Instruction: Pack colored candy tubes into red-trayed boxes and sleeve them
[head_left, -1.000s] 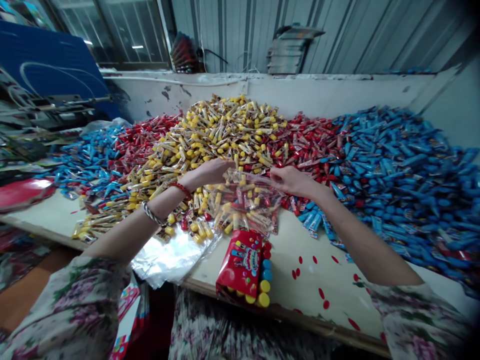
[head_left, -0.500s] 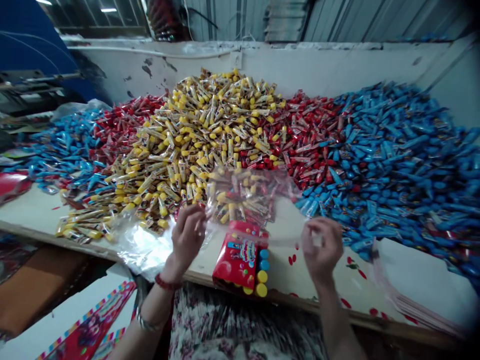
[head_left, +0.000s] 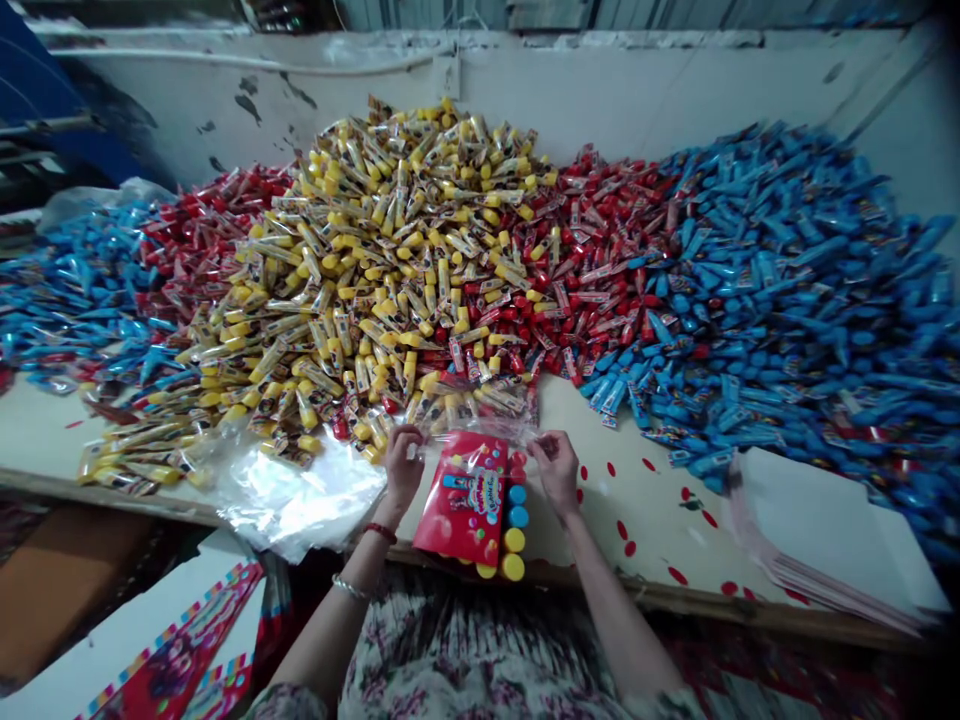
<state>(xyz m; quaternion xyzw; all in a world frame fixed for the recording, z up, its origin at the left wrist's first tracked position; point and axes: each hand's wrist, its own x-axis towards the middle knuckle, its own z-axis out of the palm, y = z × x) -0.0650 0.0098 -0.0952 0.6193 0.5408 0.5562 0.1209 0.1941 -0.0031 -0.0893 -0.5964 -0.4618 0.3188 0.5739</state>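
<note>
A red printed box (head_left: 459, 505) lies at the table's front edge, with blue and yellow round caps (head_left: 514, 540) showing along its right side. My left hand (head_left: 405, 465) pinches one side of a clear plastic bag (head_left: 480, 425) just left of the box. On the other side, my right hand (head_left: 556, 465) grips the bag's opposite edge between thumb and fingers. The film stretches between both hands over the far end of the box. How far the bag reaches over the box is hard to make out.
Heaped along the wall are yellow-capped tubes (head_left: 375, 250), red tubes (head_left: 607, 240) and blue tubes (head_left: 795, 290). Loose clear bags (head_left: 300, 490) lie at left. White card sheets (head_left: 825, 530) are stacked at right. Printed card pieces (head_left: 172, 640) sit below the table's left side.
Both hands have come closer together, and the bag has dropped from above the box to its far end. The head view has tilted downward.
</note>
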